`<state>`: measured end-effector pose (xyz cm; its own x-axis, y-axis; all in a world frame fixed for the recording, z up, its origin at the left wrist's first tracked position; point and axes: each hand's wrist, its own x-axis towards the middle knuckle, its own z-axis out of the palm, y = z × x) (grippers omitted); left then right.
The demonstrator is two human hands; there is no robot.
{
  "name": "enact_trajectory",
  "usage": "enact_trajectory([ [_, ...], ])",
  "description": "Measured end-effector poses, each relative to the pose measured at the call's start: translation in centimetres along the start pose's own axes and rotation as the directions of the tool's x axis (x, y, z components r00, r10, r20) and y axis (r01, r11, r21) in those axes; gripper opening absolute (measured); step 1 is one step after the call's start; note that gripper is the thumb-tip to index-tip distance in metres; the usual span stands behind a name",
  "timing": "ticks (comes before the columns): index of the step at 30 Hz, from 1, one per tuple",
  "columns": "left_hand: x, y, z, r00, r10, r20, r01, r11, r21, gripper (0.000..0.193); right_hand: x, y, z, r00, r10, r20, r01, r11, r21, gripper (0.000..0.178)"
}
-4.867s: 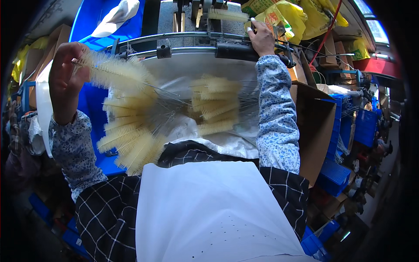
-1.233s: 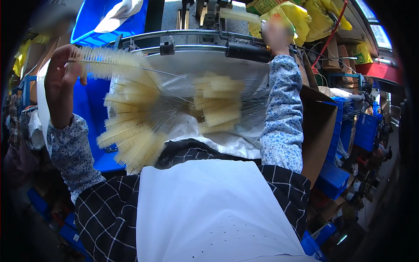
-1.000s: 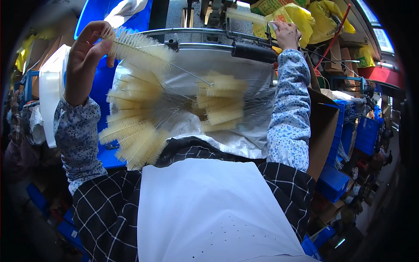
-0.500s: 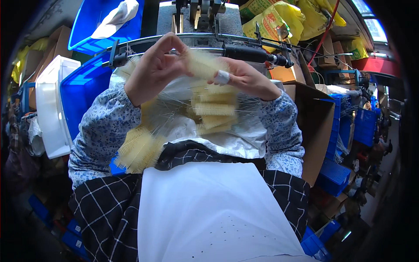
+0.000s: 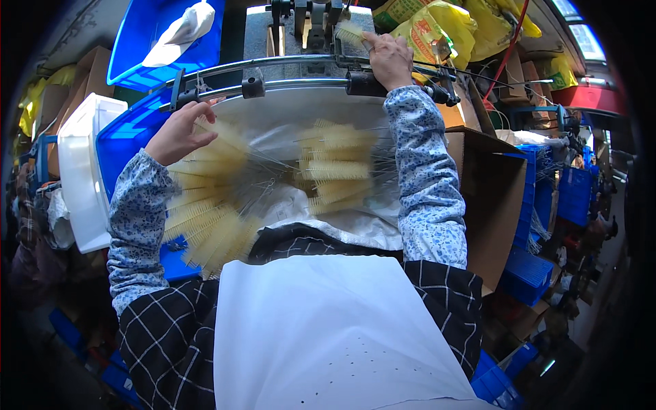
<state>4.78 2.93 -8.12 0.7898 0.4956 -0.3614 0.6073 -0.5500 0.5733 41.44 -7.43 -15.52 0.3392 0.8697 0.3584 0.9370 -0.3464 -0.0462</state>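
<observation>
My right grip (image 5: 392, 61) meets a brush (image 5: 349, 31) pointing crosswise to its left; whether pinched, I cannot tell. My left grip (image 5: 182, 135), half-curled, seemingly empty, is nearest the fanned brushes (image 5: 208, 229).

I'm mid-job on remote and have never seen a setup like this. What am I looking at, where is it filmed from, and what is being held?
No robot here: these are a person's two bare hands. The one view comes from a fisheye camera worn on the head, looking down, so straight edges bend. Two piles of cream bristle brushes with thin wire stems, one left and one right, lie on a crumpled white sheet. The right hand holds a single cream brush beside a grey metal machine. The left hand, its fingers parted, is at the left pile; contact is unclear.
</observation>
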Motion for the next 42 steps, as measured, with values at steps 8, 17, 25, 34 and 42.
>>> enact_trajectory([
  [8,-2.3,0.0,-0.4,1.000,-0.001,-0.006,-0.002,0.899,-0.437,0.018,0.5,0.5,0.9,0.997,-0.077,0.028,0.075,0.994,0.080,0.028],
  [17,-4.9,2.9,-3.3,0.928,0.181,-0.326,-0.318,0.842,-0.437,0.022,3.1,2.1,4.2,0.976,-0.210,-0.053,0.210,0.978,-0.005,0.035],
  [25,-6.2,2.5,-4.2,0.875,0.192,-0.444,-0.391,0.820,-0.418,0.018,-0.6,4.9,0.9,0.985,0.170,-0.032,-0.173,0.976,-0.130,0.050],
  [34,-6.4,2.6,-5.0,0.840,0.181,-0.511,-0.423,0.808,-0.409,0.015,-0.5,2.8,1.5,0.981,0.189,-0.033,-0.182,0.973,0.144,0.039],
  [42,-7.3,2.5,-5.7,0.830,0.144,-0.539,-0.407,0.817,-0.408,0.012,0.1,-2.6,1.5,0.978,0.206,-0.001,-0.201,0.957,0.209,0.037],
])
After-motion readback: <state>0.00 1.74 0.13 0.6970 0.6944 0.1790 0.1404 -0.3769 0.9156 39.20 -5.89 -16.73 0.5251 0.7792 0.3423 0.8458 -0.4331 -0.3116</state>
